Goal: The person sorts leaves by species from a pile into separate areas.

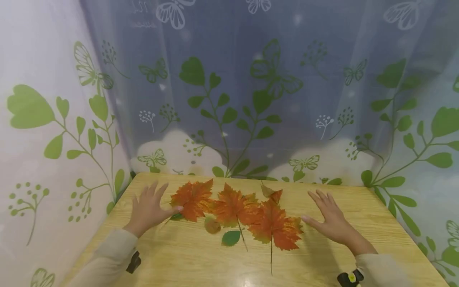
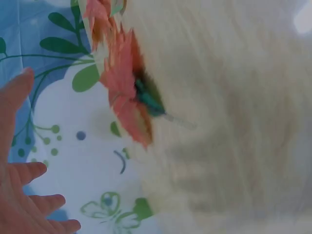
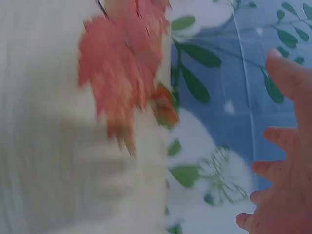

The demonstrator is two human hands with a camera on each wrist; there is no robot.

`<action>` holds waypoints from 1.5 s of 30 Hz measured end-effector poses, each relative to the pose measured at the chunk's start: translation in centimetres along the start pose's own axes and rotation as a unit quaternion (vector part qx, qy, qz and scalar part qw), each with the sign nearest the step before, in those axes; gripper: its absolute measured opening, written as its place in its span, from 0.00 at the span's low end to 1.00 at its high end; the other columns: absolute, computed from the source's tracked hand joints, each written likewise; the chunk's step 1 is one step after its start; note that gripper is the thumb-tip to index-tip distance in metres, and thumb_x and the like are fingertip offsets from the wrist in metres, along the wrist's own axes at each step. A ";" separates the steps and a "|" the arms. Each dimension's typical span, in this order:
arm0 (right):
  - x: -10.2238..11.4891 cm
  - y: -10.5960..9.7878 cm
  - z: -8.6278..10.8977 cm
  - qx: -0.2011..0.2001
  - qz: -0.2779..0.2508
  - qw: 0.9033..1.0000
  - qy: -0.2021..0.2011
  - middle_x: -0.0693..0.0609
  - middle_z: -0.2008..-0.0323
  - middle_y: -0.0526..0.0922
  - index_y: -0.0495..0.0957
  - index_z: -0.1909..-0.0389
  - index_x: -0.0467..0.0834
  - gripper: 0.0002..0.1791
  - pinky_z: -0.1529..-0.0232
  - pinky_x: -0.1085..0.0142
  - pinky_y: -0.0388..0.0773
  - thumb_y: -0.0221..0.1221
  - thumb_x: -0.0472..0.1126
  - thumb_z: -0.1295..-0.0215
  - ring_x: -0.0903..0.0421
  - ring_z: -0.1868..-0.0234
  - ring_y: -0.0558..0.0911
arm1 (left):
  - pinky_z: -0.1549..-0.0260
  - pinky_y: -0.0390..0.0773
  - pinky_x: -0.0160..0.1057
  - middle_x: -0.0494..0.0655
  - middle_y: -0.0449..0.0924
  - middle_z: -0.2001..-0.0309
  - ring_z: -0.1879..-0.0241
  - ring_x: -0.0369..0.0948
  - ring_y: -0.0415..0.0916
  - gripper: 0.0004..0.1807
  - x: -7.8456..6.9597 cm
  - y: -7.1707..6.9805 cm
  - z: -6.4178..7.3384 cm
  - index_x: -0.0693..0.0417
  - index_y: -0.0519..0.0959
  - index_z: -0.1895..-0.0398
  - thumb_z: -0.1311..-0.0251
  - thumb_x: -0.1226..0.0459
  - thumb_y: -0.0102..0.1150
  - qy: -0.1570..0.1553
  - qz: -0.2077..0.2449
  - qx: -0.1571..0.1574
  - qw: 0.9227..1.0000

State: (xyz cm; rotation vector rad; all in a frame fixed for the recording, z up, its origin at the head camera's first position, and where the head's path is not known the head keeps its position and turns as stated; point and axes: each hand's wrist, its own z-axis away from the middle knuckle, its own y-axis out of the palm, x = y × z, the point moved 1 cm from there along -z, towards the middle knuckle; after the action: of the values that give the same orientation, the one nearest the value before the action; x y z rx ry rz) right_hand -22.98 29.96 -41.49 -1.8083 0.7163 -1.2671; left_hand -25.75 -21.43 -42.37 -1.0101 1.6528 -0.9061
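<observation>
Three orange-red maple leaves lie in a row across the wooden table: a left maple leaf (image 1: 193,199), a middle maple leaf (image 1: 233,205) and a right maple leaf (image 1: 274,225) with a long dark stem. My left hand (image 1: 148,209) is spread beside the left leaf, its thumb tip overlapping that leaf's edge in the head view. On the other side my right hand (image 1: 333,223) is spread too, thumb tip close to the right leaf's edge. Neither hand holds anything. Both wrist views show the fingers (image 2: 36,169) (image 3: 273,170) apart and extended.
In front of the maple leaves lie a small green leaf (image 1: 231,238) and a round brownish leaf (image 1: 212,225). A folded brown-orange leaf (image 1: 271,193) sits behind them. Part of another green leaf (image 1: 177,216) shows under the left one. A printed curtain (image 1: 229,99) borders the table (image 1: 201,263).
</observation>
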 end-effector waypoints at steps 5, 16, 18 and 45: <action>1.6 3.6 0.0 0.023 -0.062 0.998 0.015 0.34 0.26 0.44 0.51 0.26 0.45 0.42 0.45 0.23 0.44 0.58 0.56 0.35 0.28 0.29 0.38 | 0.48 0.59 0.74 0.70 0.58 0.33 0.37 0.71 0.56 0.52 0.5 2.0 0.8 0.60 0.63 0.31 0.52 0.36 0.64 0.001 0.004 -0.008 1.000; 5.0 11.7 -0.1 0.006 -0.115 0.993 0.001 0.39 0.31 0.62 0.63 0.31 0.42 0.37 0.40 0.34 0.60 0.62 0.53 0.38 0.34 0.32 0.61 | 0.41 0.62 0.65 0.73 0.60 0.35 0.37 0.68 0.59 0.51 1.3 5.5 3.0 0.69 0.58 0.31 0.47 0.42 0.65 -0.056 0.125 0.037 0.990; 5.6 12.8 -0.2 0.012 -0.128 0.992 0.004 0.39 0.32 0.64 0.64 0.32 0.41 0.36 0.40 0.37 0.62 0.62 0.52 0.38 0.36 0.33 0.64 | 0.42 0.63 0.63 0.73 0.63 0.36 0.38 0.67 0.62 0.51 1.5 5.9 3.4 0.70 0.59 0.32 0.47 0.43 0.65 -0.067 0.131 0.036 0.988; 10.3 18.0 -1.4 -0.076 -0.164 0.982 0.050 0.47 0.66 0.85 0.84 0.59 0.34 0.15 0.69 0.69 0.79 0.69 0.36 0.49 0.58 0.69 0.82 | 0.63 0.75 0.46 0.53 0.83 0.65 0.64 0.47 0.77 0.12 3.5 7.8 3.4 0.64 0.83 0.62 0.48 0.65 0.69 -0.135 0.187 -0.030 0.973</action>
State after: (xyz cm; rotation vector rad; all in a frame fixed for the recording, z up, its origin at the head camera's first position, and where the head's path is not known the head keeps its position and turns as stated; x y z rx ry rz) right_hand -20.90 11.88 -51.58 -2.0595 0.5994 -1.5630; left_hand -24.78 -22.08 -51.50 -0.7859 1.5730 -0.4495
